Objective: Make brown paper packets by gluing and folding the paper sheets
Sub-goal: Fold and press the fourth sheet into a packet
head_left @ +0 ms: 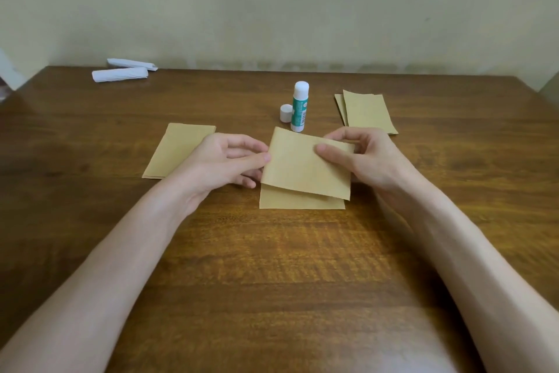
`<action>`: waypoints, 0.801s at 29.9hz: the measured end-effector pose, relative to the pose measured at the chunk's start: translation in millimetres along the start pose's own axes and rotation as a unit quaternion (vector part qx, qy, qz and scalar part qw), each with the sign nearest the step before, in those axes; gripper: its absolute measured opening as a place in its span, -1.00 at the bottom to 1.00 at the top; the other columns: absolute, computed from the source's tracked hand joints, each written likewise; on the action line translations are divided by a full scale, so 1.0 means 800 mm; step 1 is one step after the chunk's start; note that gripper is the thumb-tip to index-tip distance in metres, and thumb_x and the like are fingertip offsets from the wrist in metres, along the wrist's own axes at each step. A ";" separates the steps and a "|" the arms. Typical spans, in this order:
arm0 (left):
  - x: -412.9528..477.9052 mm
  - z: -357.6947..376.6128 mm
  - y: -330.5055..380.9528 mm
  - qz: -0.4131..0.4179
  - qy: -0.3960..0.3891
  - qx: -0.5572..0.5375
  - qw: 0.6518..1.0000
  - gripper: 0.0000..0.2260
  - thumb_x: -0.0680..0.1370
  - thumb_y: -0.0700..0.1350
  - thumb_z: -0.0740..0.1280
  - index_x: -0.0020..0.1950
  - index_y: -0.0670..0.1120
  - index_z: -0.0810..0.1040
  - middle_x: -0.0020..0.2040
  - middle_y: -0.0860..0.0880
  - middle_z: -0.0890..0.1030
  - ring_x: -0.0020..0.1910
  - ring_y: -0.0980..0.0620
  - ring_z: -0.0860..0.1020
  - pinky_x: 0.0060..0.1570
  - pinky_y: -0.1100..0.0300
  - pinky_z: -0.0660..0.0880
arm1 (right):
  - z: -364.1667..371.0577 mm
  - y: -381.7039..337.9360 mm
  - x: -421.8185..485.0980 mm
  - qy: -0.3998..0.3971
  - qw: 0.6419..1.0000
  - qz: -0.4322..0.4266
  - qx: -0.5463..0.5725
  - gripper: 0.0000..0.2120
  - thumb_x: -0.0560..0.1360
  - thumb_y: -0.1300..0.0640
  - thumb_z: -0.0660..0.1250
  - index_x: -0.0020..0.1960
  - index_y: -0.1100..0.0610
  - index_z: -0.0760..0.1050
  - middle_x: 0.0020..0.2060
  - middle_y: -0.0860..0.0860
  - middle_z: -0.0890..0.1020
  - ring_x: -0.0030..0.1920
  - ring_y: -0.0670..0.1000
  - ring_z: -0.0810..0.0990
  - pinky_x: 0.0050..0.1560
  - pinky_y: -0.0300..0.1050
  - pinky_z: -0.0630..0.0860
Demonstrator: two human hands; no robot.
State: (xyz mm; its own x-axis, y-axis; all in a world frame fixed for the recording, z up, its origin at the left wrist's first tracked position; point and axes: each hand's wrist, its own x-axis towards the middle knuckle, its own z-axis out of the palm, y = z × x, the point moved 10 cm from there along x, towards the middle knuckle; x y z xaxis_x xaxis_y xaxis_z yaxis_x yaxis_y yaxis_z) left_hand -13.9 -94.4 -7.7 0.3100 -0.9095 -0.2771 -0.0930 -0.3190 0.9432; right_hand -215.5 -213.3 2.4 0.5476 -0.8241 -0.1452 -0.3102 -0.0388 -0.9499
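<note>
On table (272, 251), left hand (223, 161) and right hand (363, 157) fingers pinch folded brown sheet (305, 173).

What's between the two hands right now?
A brown paper sheet, folded over, pinched by the left hand at one edge and the right hand at the other; the head view shows it.

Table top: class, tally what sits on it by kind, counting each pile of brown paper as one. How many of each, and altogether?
Brown paper: 3 (folded sheet, left pile, right pile)
White paper rolls: 2 (near roll, far roll)
Glue stick: 1
Loose cap: 1
Total: 7
</note>
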 end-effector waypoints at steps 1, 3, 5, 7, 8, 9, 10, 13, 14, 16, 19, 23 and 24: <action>0.000 0.002 -0.001 -0.007 -0.009 0.000 1.000 -0.76 0.54 -0.09 0.50 0.19 -0.05 0.67 0.01 -0.04 0.76 -0.02 -0.01 0.73 -0.07 0.14 0.62 | -0.002 0.000 0.002 0.000 1.000 -0.006 -0.029 -0.84 0.50 -0.04 0.57 0.04 -0.01 0.74 -0.05 -0.04 0.79 0.00 -0.01 0.77 0.04 -0.02 0.68; -0.002 0.007 -0.002 -0.020 -0.028 -0.011 0.999 -0.73 0.54 -0.05 0.49 0.23 -0.03 0.64 0.02 -0.03 0.76 -0.08 0.03 0.72 -0.06 0.14 0.62 | -0.002 0.001 0.004 -0.006 0.998 -0.010 -0.068 -0.85 0.50 -0.06 0.56 0.02 -0.05 0.74 -0.06 -0.07 0.78 -0.04 -0.07 0.76 0.00 -0.09 0.67; -0.004 0.012 -0.003 -0.027 -0.041 -0.012 0.999 -0.69 0.53 -0.03 0.50 0.26 -0.03 0.61 0.02 0.00 0.76 -0.14 0.07 0.69 -0.09 0.17 0.59 | 0.001 0.001 0.005 -0.013 0.996 -0.016 -0.083 -0.86 0.50 -0.07 0.56 0.02 -0.06 0.74 -0.10 -0.09 0.78 -0.09 -0.11 0.74 -0.08 -0.18 0.65; -0.003 0.013 -0.005 -0.024 -0.038 0.009 0.999 -0.69 0.53 -0.04 0.51 0.25 -0.05 0.63 -0.04 -0.01 0.77 -0.21 0.12 0.64 -0.16 0.21 0.55 | 0.006 0.001 0.006 -0.017 0.995 -0.025 -0.091 -0.87 0.50 -0.07 0.56 0.00 -0.07 0.74 -0.14 -0.10 0.77 -0.15 -0.13 0.73 -0.17 -0.23 0.60; -0.003 0.011 -0.007 -0.024 -0.031 0.022 0.999 -0.71 0.53 -0.04 0.52 0.22 -0.06 0.66 -0.08 -0.01 0.76 -0.23 0.14 0.62 -0.19 0.23 0.54 | 0.007 0.001 0.006 -0.017 0.995 -0.027 -0.092 -0.88 0.50 -0.07 0.56 0.00 -0.07 0.73 -0.15 -0.10 0.77 -0.17 -0.14 0.73 -0.20 -0.25 0.58; -0.002 0.008 -0.007 -0.025 -0.022 0.033 0.999 -0.74 0.53 -0.04 0.52 0.19 -0.06 0.68 -0.11 -0.02 0.76 -0.25 0.15 0.60 -0.21 0.24 0.52 | 0.008 0.001 0.006 -0.016 0.995 -0.031 -0.093 -0.88 0.51 -0.07 0.56 0.00 -0.07 0.73 -0.15 -0.11 0.77 -0.17 -0.14 0.73 -0.21 -0.25 0.58; -0.002 0.005 -0.008 -0.026 -0.013 0.042 0.999 -0.77 0.53 -0.03 0.53 0.15 -0.05 0.70 -0.13 -0.02 0.76 -0.27 0.17 0.59 -0.23 0.25 0.51 | 0.008 0.000 0.007 -0.014 0.995 -0.035 -0.093 -0.89 0.51 -0.07 0.55 0.00 -0.07 0.73 -0.16 -0.10 0.77 -0.18 -0.15 0.73 -0.21 -0.26 0.58; 0.000 -0.003 -0.008 -0.027 0.019 0.067 0.997 -0.84 0.53 -0.02 0.53 0.07 -0.03 0.72 -0.19 0.01 0.75 -0.35 0.21 0.55 -0.26 0.28 0.50 | 0.009 -0.004 0.007 -0.014 0.993 -0.049 -0.105 -0.88 0.52 -0.07 0.54 -0.01 -0.06 0.72 -0.16 -0.08 0.77 -0.18 -0.13 0.72 -0.20 -0.26 0.61; 0.000 -0.005 -0.008 -0.027 0.026 0.074 0.997 -0.85 0.52 -0.02 0.53 0.05 -0.03 0.73 -0.20 0.01 0.75 -0.38 0.22 0.54 -0.28 0.28 0.49 | 0.009 -0.005 0.007 -0.013 0.992 -0.052 -0.110 -0.88 0.52 -0.07 0.54 -0.01 -0.06 0.72 -0.16 -0.07 0.77 -0.19 -0.14 0.71 -0.21 -0.28 0.61; 0.000 -0.007 -0.008 -0.025 0.033 0.084 0.996 -0.85 0.52 -0.01 0.54 0.04 -0.03 0.73 -0.19 0.02 0.75 -0.39 0.22 0.55 -0.29 0.28 0.49 | 0.009 -0.006 0.008 -0.006 0.990 -0.061 -0.128 -0.88 0.53 -0.08 0.53 0.00 -0.06 0.72 -0.17 -0.08 0.76 -0.22 -0.18 0.69 -0.27 -0.33 0.57; 0.000 -0.010 -0.006 -0.018 0.040 0.099 0.994 -0.85 0.51 0.00 0.55 0.04 0.00 0.74 -0.20 0.05 0.75 -0.34 0.21 0.59 -0.28 0.26 0.49 | 0.011 -0.006 0.008 -0.006 0.987 -0.066 -0.145 -0.91 0.54 -0.09 0.52 -0.03 -0.09 0.70 -0.19 -0.10 0.74 -0.26 -0.23 0.67 -0.33 -0.38 0.50; -0.002 -0.009 -0.002 -0.005 0.044 0.135 0.990 -0.87 0.49 0.02 0.56 -0.01 0.04 0.74 -0.23 0.05 0.74 -0.33 0.21 0.61 -0.20 0.24 0.48 | 0.014 -0.002 0.011 -0.005 0.982 -0.063 -0.178 -0.91 0.55 -0.11 0.51 -0.05 -0.12 0.68 -0.16 -0.10 0.73 -0.21 -0.19 0.68 -0.31 -0.33 0.51; -0.002 -0.009 -0.002 -0.003 0.050 0.150 0.987 -0.88 0.49 0.02 0.57 -0.02 0.05 0.74 -0.22 0.06 0.74 -0.34 0.21 0.62 -0.16 0.22 0.50 | 0.015 -0.001 0.012 -0.006 0.980 -0.062 -0.188 -0.90 0.55 -0.14 0.50 -0.05 -0.13 0.68 -0.13 -0.10 0.73 -0.16 -0.15 0.70 -0.26 -0.28 0.55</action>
State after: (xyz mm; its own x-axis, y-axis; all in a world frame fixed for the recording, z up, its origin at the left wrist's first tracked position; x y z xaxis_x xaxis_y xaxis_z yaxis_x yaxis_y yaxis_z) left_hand -7.1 -90.7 -7.3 0.4027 -0.8810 -0.2483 -0.3631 -0.4027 0.8402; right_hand -200.6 -214.0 -1.8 0.6077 -0.7932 -0.0395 -0.5033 -0.3462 -0.7918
